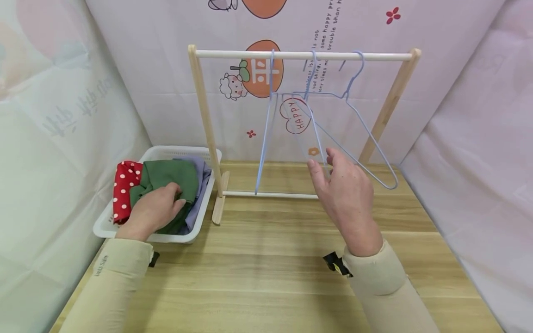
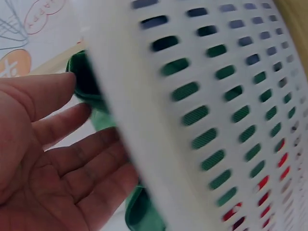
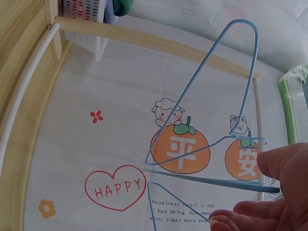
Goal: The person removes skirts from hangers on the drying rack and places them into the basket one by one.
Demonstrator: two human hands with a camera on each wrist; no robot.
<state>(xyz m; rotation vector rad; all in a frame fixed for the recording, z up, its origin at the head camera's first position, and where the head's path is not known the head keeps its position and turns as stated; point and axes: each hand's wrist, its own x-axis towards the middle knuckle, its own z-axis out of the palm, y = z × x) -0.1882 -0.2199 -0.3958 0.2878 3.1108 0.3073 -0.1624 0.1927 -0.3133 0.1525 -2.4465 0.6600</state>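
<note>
My left hand [image 1: 156, 208] is over the white basket [image 1: 204, 212], touching a green cloth garment [image 1: 170, 173]. In the left wrist view, the fingers of that hand [image 2: 62, 163] are loosely extended, with the thumb near the garment's edge [image 2: 82, 79]; the basket rim hides some fingertips. My right hand [image 1: 347, 194] is raised in front of the rack [image 1: 233, 54], thumb and fingers apart. Between them, in the right wrist view, is the end of a blue hanger [image 3: 216, 180], with no grip visible. Further blue hangers [image 1: 264, 143] hang on either side of it.
Red polka-dot cloth [image 1: 125, 189] and purple cloth [image 1: 199, 199] lie in the basket, left of the rack's wooden post [image 1: 204, 111]. The rack stands on a wooden table [image 1: 258, 268] before a printed white backdrop [image 1: 166, 92]. White fabric [image 1: 470, 152] hangs at the right.
</note>
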